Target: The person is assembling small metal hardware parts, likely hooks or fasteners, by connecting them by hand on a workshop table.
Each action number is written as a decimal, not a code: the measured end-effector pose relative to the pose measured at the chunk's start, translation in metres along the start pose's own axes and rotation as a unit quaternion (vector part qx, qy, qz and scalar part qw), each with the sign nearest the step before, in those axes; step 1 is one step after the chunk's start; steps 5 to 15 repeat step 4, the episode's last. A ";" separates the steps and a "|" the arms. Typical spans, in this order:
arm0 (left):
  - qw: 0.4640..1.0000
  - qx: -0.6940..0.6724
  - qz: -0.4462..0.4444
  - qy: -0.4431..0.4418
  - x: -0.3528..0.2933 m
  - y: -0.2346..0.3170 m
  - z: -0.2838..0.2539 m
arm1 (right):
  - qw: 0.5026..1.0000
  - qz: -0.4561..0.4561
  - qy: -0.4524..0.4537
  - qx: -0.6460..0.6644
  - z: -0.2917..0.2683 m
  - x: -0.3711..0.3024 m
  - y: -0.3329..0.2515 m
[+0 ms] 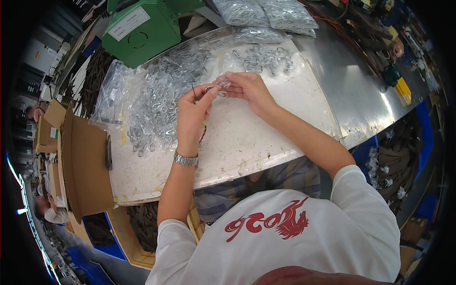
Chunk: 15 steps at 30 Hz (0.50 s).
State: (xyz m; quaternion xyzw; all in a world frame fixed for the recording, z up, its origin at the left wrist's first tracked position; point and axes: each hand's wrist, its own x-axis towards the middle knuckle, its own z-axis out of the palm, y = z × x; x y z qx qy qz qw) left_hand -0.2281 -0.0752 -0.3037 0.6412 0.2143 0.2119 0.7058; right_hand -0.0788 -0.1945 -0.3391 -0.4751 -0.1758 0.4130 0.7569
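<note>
Above the white-topped table, my two hands meet. My left hand, with a steel watch on its wrist, pinches a small shiny metal hook between thumb and fingers. My right hand is closed at the fingertips on another small shiny piece, too small to make out its kind. A thin dark strip sticks up beside my left fingers. To the left of my hands lies a large heap of metal hooks, partly on clear plastic. A smaller group of hooks lies just beyond my right hand.
At the far left stands a green machine. Filled clear bags are stacked at the back. An open cardboard box borders the table's left side. Bins with dark straps sit low at the right; another bin is under the left edge.
</note>
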 end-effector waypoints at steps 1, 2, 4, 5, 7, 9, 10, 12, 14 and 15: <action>1.000 0.000 0.000 -0.001 0.001 -0.002 0.000 | 1.000 0.005 0.011 -0.008 0.000 0.000 0.000; 1.000 -0.005 0.002 0.015 0.002 -0.003 0.000 | 1.000 0.004 0.012 -0.008 0.000 0.000 0.000; 0.999 -0.012 0.014 0.035 0.003 -0.006 -0.002 | 1.000 0.012 0.006 -0.002 -0.002 0.001 0.000; 0.999 -0.012 0.014 0.035 0.003 -0.006 -0.002 | 1.000 0.012 0.006 -0.002 -0.002 0.001 0.000; 0.999 -0.012 0.014 0.035 0.003 -0.006 -0.002 | 1.000 0.012 0.006 -0.002 -0.002 0.001 0.000; 0.999 -0.012 0.014 0.035 0.003 -0.006 -0.002 | 1.000 0.012 0.006 -0.002 -0.002 0.001 0.000; 0.999 -0.012 0.014 0.035 0.003 -0.006 -0.002 | 1.000 0.012 0.006 -0.002 -0.002 0.001 0.000; 0.999 -0.012 0.014 0.035 0.003 -0.006 -0.002 | 1.000 0.012 0.006 -0.002 -0.002 0.001 0.000; 0.999 -0.012 0.014 0.035 0.003 -0.006 -0.002 | 1.000 0.012 0.006 -0.002 -0.002 0.001 0.000; 0.999 -0.012 0.014 0.035 0.003 -0.006 -0.002 | 1.000 0.012 0.006 -0.002 -0.002 0.001 0.000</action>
